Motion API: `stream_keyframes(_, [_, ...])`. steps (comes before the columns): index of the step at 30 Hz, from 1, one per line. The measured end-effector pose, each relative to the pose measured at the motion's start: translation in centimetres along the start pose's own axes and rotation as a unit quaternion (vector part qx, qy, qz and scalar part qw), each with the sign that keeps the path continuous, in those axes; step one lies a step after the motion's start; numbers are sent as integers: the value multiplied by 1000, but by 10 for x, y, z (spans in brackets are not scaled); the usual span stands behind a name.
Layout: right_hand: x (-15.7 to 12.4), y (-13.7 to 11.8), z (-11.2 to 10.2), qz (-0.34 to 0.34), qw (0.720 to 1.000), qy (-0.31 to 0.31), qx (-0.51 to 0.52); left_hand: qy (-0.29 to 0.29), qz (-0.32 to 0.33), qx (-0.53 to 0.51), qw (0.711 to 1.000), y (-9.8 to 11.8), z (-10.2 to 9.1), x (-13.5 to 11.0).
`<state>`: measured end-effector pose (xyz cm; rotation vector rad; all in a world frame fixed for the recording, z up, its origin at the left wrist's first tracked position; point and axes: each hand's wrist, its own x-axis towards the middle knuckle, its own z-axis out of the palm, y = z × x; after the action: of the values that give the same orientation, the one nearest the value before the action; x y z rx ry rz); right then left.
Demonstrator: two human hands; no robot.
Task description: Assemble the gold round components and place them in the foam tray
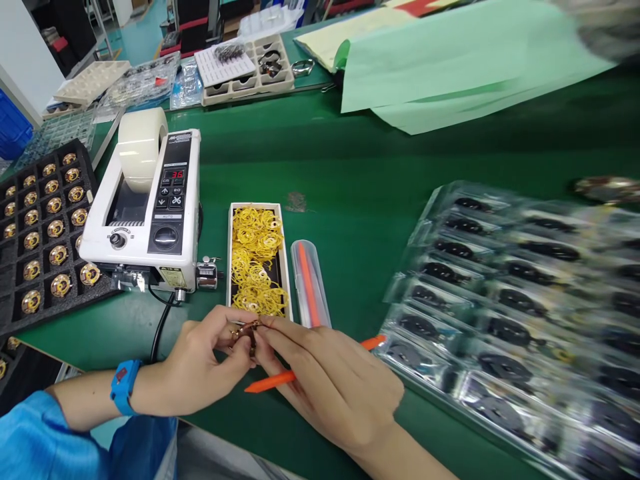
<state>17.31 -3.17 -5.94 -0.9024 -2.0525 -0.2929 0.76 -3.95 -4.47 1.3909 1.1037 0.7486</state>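
Note:
My left hand point(200, 363), with a blue band at the wrist, pinches a small round brown and gold metal part point(246, 331); fingers cover much of it. My right hand point(335, 383) meets it from the other side, its fingertips touching the part's edge. An orange pointed stick point(270, 383) is tucked in my right hand, its tip sticking out to the left and its other end to the right. Just beyond my fingers lies a white box point(231, 267) of tangled yellow ring-like pieces point(257, 257). Beside it is a clear plastic case point(320, 293) with an orange strip inside.
A white tape dispenser point(193, 200) stands at left, by a black foam tray point(43, 327) of round gold parts. At right, a clear tray point(425, 393) holds several dark discs. Green sheets point(440, 73) and a beige compartment tray point(285, 73) lie at the back.

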Motion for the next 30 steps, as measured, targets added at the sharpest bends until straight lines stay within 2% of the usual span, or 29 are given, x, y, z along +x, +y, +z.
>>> stream_keyframes(8, [-1,-4,4,9,1000,14,-26,0,-6,-13,1000,1,0,2])
stream_keyframes(12, [0,-3,2,61,998,8,-13,14,-70,-115,991,4,0,7])
stream_keyframes(15, [1,2,-5,141,988,3,64,24,-126,-195,972,7,-2,14])
stream_keyframes(17, [2,8,-10,192,971,0,139,19,-138,-221,965,8,-4,19])
stream_keyframes(19, [5,13,-13,224,950,-39,216,17,-139,-227,964,10,-7,21])
stream_keyframes(22, [8,16,-13,213,920,-113,310,10,-150,-224,963,12,-10,21])
stream_keyframes(24, [9,15,-12,195,908,-132,345,-1,-160,-225,961,15,-12,21])
stream_keyframes(30, [6,11,-10,153,909,-156,354,-19,-157,-213,964,18,-14,21])
